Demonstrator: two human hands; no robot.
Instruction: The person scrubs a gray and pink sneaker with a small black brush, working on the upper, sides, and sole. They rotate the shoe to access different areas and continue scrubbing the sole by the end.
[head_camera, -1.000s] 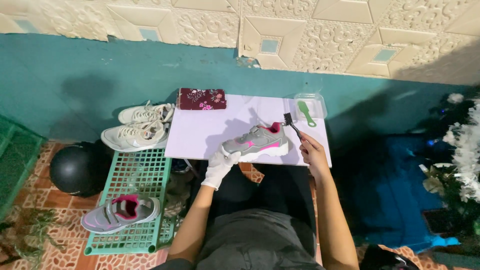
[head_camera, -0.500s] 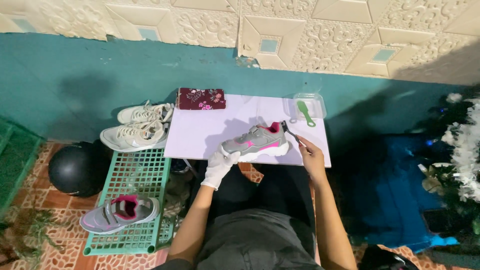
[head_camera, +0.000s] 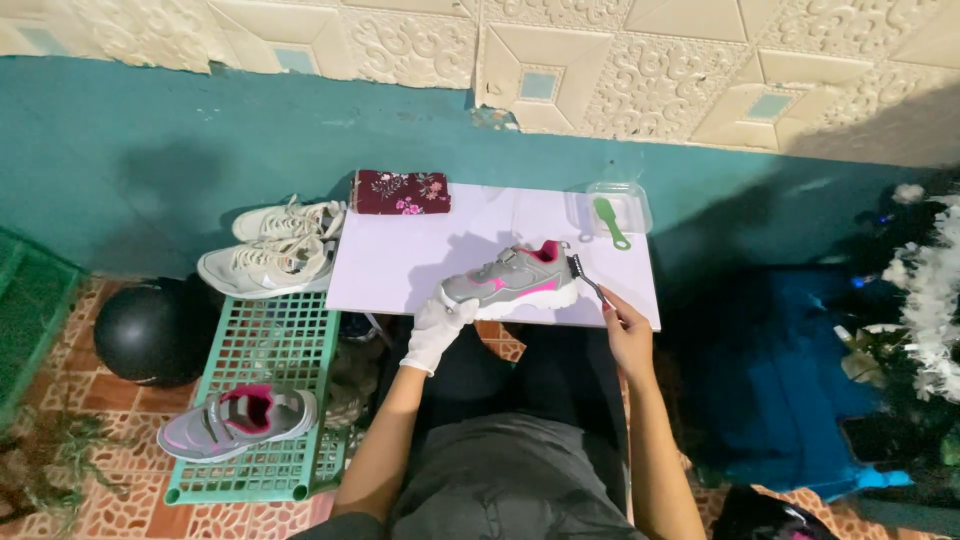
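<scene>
A grey and pink sneaker (head_camera: 510, 281) rests on a small white table (head_camera: 400, 262) in front of me. My left hand (head_camera: 436, 330), in a white glove, grips the shoe at its toe end. A small dark brush (head_camera: 582, 274) is held in my bare right hand (head_camera: 625, 322), its bristles against the shoe's heel. The matching grey and pink sneaker (head_camera: 238, 422) lies on a green plastic crate (head_camera: 268, 350) to my left.
A pair of white sneakers (head_camera: 272, 250) sits left of the table, next to a black ball (head_camera: 145, 331). On the table's far edge lie a maroon floral cloth (head_camera: 402, 191) and a clear tub (head_camera: 620, 208) with a green brush (head_camera: 610, 222). Blue fabric (head_camera: 780, 380) lies right.
My right hand has moved the brush down from above the shoe's heel until it touches the heel. My left hand keeps its hold on the toe.
</scene>
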